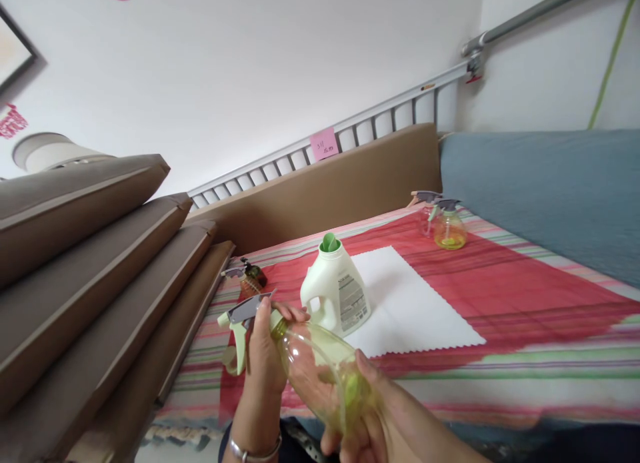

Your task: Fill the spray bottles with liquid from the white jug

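A clear yellow spray bottle (pixel 320 363) lies tilted across both hands in front of me. My left hand (pixel 267 346) is closed around its neck, next to the grey and pale green trigger head (pixel 243 316). My right hand (pixel 380 410) wraps the bottle's rounded base from the right. A thin tube shows through the see-through wall. Just behind the bottle, a white detergent jug (pixel 330 290) with an open top and green spout stands upright on a white scalloped-edge sheet (pixel 425 310). Below the trigger head sits a small pale round piece, probably a cap (pixel 230 360).
Brown and dark spray bottles (pixel 251 280) stand at the left on the red cloth (pixel 450 296). Two more spray bottles (pixel 449 230), one with yellow liquid, stand at the back right. Stacked brown cushions (pixel 100 263) crowd the left side. A blue-grey cover (pixel 540 190) lies at the right.
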Action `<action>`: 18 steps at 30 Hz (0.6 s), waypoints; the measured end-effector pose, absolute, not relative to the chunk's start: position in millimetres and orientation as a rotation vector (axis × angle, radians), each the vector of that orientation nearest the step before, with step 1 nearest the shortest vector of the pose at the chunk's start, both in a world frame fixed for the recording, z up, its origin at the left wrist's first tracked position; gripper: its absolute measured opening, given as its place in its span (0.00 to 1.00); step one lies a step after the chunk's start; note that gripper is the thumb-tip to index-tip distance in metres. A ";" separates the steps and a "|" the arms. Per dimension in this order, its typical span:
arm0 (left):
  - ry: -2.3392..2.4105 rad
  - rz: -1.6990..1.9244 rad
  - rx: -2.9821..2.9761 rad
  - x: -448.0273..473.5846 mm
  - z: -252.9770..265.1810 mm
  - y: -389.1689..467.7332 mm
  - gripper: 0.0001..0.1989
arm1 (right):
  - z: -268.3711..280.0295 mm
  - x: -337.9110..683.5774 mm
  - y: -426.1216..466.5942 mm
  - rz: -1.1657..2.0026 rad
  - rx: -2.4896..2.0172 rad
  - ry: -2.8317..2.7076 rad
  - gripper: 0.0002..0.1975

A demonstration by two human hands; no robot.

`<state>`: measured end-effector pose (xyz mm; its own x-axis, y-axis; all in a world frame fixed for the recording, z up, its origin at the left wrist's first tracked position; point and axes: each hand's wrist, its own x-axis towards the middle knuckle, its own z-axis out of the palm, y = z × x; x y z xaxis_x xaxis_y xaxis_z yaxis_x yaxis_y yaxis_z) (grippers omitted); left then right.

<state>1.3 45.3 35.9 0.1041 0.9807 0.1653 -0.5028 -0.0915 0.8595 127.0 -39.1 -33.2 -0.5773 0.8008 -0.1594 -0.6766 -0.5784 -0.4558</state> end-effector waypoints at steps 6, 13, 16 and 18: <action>0.652 1.388 0.977 0.7 32.5 45.4 0.20 | -39.1 125.4 -39.9 2.238 -0.441 -0.419 0.37; 0.623 1.385 0.913 8.1 35.2 41.6 0.20 | -36.8 118.3 -46.4 1.934 -0.485 -0.479 0.34; 0.613 1.359 0.900 10.0 35.4 40.6 0.20 | -39.2 119.5 -46.5 1.995 -0.454 -0.440 0.34; 0.610 1.331 0.878 9.6 34.8 40.5 0.20 | -41.8 121.3 -44.3 2.109 -0.401 -0.391 0.34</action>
<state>9.6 40.5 34.8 0.1640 0.9812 0.1015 -0.5635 0.0088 0.8261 121.3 -44.3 -41.8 -0.5210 0.8431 -0.1331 -0.7396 -0.5237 -0.4227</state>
